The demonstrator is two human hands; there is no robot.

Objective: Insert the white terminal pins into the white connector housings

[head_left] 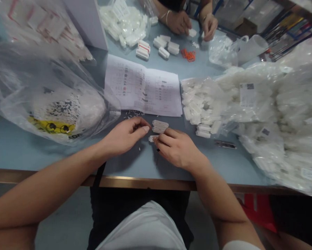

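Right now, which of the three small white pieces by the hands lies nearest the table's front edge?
The front piece, mostly hidden behind the right hand; the other two pieces lie close together, farther back toward the printed sheet.

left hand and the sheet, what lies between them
Small loose white bits lie between the left hand and the sheet, seen in the head view.
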